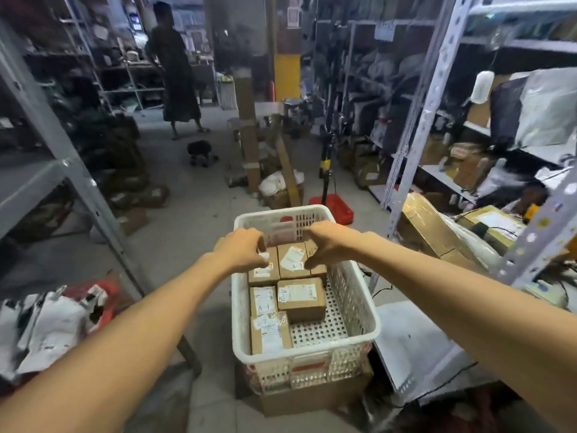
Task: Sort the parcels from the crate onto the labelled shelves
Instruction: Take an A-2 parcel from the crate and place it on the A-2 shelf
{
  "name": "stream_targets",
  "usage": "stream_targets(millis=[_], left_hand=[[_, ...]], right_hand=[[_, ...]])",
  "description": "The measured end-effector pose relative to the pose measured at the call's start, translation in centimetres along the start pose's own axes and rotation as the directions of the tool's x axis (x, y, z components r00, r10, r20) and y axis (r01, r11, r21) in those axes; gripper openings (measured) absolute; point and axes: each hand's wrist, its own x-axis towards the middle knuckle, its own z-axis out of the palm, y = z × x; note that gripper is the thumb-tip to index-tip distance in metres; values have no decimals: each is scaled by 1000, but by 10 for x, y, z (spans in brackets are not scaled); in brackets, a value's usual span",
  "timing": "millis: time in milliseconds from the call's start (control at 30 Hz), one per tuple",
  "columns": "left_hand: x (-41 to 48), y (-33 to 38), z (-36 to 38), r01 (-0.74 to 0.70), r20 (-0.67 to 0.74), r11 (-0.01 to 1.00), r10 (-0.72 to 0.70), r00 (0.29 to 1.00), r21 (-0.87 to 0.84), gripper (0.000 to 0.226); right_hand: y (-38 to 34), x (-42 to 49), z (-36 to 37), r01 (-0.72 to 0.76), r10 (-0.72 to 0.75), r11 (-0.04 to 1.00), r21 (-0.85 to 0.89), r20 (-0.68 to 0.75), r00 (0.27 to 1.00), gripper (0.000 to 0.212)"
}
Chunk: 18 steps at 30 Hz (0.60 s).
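White plastic crate (352, 295), perforated, sits at 6 o'clock in the view on top of a brown cardboard box (312, 398) on the floor. It holds six brown cardboard parcels with white labels.

Three stand in a row against the crate's 12 o'clock wall: a far-left parcel (265, 275), a middle parcel (293, 260) hand-marked "A-1", and a far-right parcel (320, 270). A raised parcel (301, 300) sits near the crate's centre. Two more lie along the 9 o'clock wall, a left-wall parcel (263, 301) and a near-left parcel (270, 334). The crate floor shows bare at 4 o'clock.

Both bare arms reach in over the far row. The left grip (242, 248) has its fingers curled down over the far-left parcel. The right grip (327, 245) has its fingers curled over the far-right parcel, with its thumb at the edge of the middle parcel. The middle parcel lies between the two grips. It is not clear whether either grip actually pinches a parcel.

Grey metal shelving stands at 9 o'clock (40, 120) and at 3 o'clock (431, 89), and the right one is loaded with boxes and bags. One red tray (335, 207) lies on the floor just beyond the crate. White mailer bags (53, 326) are heaped at 8 o'clock. One person (178, 76) stands far off at 11 o'clock.
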Motion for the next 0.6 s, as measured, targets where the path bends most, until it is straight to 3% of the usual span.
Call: stream_targets(millis=[233, 600], left_hand=[[73, -53, 22, -4, 104, 1000, 6, 995, -23, 29], [147, -81, 118, 55, 330, 995, -24, 944, -85, 30]], right_hand=[[15, 85, 23, -92, 91, 995, 24, 43, 995, 64], [72, 158, 102, -196, 175, 980, 43, 296, 939, 56]])
